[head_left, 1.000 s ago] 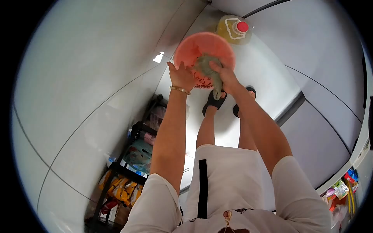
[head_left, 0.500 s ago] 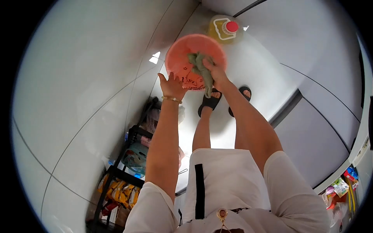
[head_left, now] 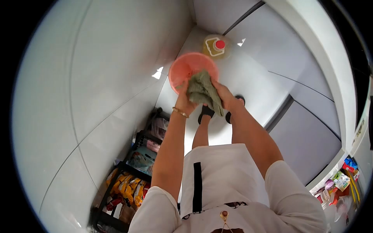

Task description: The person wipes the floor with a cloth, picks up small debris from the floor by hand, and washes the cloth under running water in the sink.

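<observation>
You have the green cloth (head_left: 204,87) up in the air between your two hands, in front of the near side of the pink tub (head_left: 180,73) as you look down. Your left hand (head_left: 184,101) has a grip on one side of the cloth, and your right hand (head_left: 226,96) pinches the other side, thumb up near the top. Some of your fingers are hidden, so you cannot tell how tight each grip is. The cloth looks soft and floppy, so it should bend any way you push it and it will not break. It looks light, but if it is wet it may be a bit heavy and slippery; you cannot tell if it is wet. The best spots to hold are the two side edges, with a good bunch of cloth in each grip, as one thin edge could slide out. The cloth is all folds and creases, so it has no stiff shape. Its long way runs on a slant: the top end points up to the tub, and the low corner hangs down to the right, past your right hand's wrist side and toward your black sandals (head_left: 207,112). The jug with the red cap (head_left: 213,50) is just past the tub.
</observation>
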The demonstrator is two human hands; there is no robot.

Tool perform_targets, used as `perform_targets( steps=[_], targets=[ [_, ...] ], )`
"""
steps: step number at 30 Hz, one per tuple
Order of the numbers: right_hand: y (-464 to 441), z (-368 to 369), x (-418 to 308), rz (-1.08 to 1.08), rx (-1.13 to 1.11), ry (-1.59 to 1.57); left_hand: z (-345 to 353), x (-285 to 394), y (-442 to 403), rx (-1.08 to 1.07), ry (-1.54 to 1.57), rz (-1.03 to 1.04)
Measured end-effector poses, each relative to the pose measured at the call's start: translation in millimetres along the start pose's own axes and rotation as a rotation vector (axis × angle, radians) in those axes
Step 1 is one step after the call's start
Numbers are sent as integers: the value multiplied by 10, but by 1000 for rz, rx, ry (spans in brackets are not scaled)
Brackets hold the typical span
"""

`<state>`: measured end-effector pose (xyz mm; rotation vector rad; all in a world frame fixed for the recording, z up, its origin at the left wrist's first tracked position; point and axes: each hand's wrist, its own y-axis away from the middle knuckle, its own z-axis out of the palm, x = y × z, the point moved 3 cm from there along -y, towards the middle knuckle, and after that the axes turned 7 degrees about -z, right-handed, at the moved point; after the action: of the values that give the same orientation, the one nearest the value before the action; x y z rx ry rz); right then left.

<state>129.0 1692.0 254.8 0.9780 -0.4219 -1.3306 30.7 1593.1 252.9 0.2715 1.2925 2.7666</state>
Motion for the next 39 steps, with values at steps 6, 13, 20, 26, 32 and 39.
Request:
perform_targets(
  steps=[6, 13, 20, 26, 32, 39],
  targets=[
    [593, 299, 6, 28, -100, 65, 247, -183, 494, 80, -56, -5],
    [1472, 539, -100, -340, -104, 265, 803, -302, 1209, -57, -78, 32],
    [2690, 555, -421, -152, -212, -130, 1397, -438, 1591, -150, -140, -123],
    [2463, 242, -137, -273, -21, -38, 1466, -678, 1635, -151, -103, -78],
    [2505, 259, 0, -201, 177, 99, 1152, -851, 1553, -26, -83, -125],
    [1885, -99, 216, -210, 13, 203, 828, -977, 1414, 48, -167, -53]
  ],
)
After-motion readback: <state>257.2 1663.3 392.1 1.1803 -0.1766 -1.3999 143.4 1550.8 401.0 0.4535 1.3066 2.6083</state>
